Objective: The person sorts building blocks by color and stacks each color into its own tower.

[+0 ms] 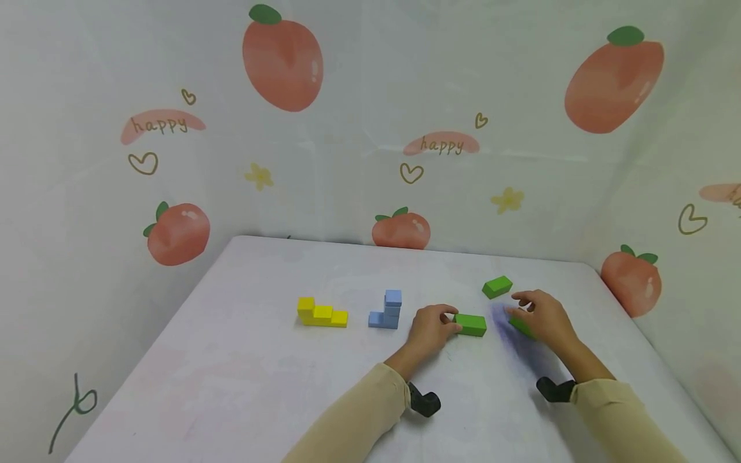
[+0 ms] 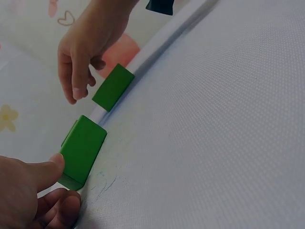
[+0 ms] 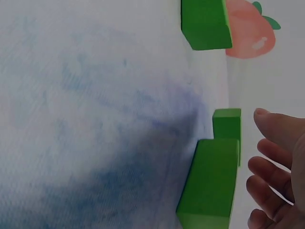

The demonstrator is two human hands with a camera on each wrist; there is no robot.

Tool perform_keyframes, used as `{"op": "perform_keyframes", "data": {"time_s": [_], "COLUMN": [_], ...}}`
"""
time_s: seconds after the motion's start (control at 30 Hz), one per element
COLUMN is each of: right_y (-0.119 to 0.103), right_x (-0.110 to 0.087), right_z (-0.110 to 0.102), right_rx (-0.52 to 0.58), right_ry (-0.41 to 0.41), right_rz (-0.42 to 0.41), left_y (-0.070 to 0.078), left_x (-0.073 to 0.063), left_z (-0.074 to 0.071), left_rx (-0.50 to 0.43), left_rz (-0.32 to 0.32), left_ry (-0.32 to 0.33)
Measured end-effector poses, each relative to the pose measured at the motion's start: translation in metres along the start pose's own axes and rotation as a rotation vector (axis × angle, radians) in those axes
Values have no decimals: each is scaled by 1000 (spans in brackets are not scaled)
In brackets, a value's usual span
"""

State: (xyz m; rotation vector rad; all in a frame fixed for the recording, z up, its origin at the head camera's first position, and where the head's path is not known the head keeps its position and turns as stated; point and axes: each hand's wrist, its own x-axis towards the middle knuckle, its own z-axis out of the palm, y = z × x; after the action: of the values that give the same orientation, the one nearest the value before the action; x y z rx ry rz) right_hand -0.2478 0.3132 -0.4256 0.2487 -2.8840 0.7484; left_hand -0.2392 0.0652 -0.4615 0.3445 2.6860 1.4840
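Observation:
Three green blocks lie on the right part of the table. My left hand [image 1: 429, 331] grips the left end of one green block [image 1: 471, 325] between thumb and finger; that thumb [image 2: 53, 164] shows against the block in the left wrist view. Over a second green block [image 1: 521, 326] hovers my right hand [image 1: 547, 320], its fingers loosely bent and apart from the block. This block [image 3: 209, 181] appears whole in the right wrist view, with nothing between thumb and fingers. The third green block [image 1: 497, 287] lies farther back, touched by neither hand.
Left of my left hand stands an L-shaped stack of blue blocks [image 1: 392, 310]. Farther left is a yellow stepped stack [image 1: 321, 315]. The white-covered table [image 1: 231, 386] meets a printed cloth backdrop [image 1: 347, 154] behind. A bluish stain marks the cloth near my right hand.

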Motion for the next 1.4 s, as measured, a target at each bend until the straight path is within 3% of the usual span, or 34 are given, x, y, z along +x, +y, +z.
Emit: {"op": "perform_keyframes", "data": {"time_s": [0.3, 0.93, 1.4], "right_y": [11, 14, 2], "right_x": [-3, -5, -9], "right_z": [-1, -2, 0], "right_rx": [-43, -44, 53], "right_ry": [-47, -65, 25], "right_rz": [-6, 20, -8], "left_y": [-1, 2, 3], "left_x": [0, 0, -2], "left_z": [1, 0, 0], "left_rx": [1, -31, -23], "left_rz": [-4, -43, -45], "left_ry": [2, -9, -2]}}
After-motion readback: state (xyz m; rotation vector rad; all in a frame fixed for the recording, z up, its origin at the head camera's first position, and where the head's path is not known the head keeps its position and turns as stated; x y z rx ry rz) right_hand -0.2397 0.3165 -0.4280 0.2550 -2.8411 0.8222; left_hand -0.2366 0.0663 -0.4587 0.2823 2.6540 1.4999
